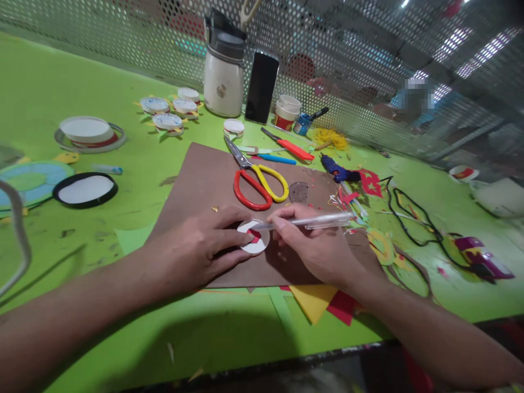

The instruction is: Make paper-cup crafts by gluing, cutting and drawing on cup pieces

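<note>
My left hand (204,240) holds down a small white disc (261,245), with a finger pressed on the red paper piece (254,236) in its middle. In my right hand (315,240) is a clear pen (323,220); its tip meets the disc near the red piece. Both hands work on a brown board (184,191). Just beyond them lie scissors (256,180) with one red and one yellow handle. Part of the red piece is hidden under my fingers.
Behind the board stand a white jug (223,82), a phone (262,87) and a paint jar (286,112). A red-handled cutter (292,148), a glue gun (338,169) and paper scraps lie on the right. Several decorated white discs (167,123) and a black ring (85,190) occupy the left.
</note>
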### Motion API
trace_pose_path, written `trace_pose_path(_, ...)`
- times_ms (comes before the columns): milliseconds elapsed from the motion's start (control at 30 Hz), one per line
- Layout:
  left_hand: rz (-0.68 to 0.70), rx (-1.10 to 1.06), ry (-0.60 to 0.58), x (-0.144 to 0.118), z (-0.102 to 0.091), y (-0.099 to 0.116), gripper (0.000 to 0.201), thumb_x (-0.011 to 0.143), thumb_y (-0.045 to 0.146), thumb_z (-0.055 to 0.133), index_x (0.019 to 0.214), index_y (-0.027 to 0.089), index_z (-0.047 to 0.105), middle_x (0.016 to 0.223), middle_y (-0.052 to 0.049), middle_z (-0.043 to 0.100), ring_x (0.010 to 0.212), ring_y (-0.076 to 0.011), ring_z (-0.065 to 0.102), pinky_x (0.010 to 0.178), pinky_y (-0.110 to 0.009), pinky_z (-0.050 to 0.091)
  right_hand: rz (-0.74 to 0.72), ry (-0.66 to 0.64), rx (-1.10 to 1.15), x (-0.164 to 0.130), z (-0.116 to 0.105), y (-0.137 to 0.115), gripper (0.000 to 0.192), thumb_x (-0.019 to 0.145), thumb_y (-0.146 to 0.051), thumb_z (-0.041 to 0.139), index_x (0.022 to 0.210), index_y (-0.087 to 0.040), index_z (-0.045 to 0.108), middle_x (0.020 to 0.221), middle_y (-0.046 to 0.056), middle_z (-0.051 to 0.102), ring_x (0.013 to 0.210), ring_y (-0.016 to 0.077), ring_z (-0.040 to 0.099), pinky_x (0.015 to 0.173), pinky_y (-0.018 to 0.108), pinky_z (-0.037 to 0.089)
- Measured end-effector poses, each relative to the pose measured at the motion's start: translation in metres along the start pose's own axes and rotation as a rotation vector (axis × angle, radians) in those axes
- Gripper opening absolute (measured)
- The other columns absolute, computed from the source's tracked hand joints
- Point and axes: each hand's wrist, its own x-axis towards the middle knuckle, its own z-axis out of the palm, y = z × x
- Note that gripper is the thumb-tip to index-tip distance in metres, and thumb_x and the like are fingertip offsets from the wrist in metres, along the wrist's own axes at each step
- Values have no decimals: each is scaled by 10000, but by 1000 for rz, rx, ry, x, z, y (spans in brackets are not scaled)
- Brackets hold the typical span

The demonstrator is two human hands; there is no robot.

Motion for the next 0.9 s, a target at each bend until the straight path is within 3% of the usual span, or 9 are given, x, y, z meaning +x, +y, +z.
trace_pose_path(900,-20,15,6,1,1,1,226,967,254,595,1111,186,756,1266,-123,676,1078,-222,679,955,-330,524,74,13,-68,-3,-8,-2,125,917,-251,593,832,-197,666,671,-42,658,600,107,594,577,234,474)
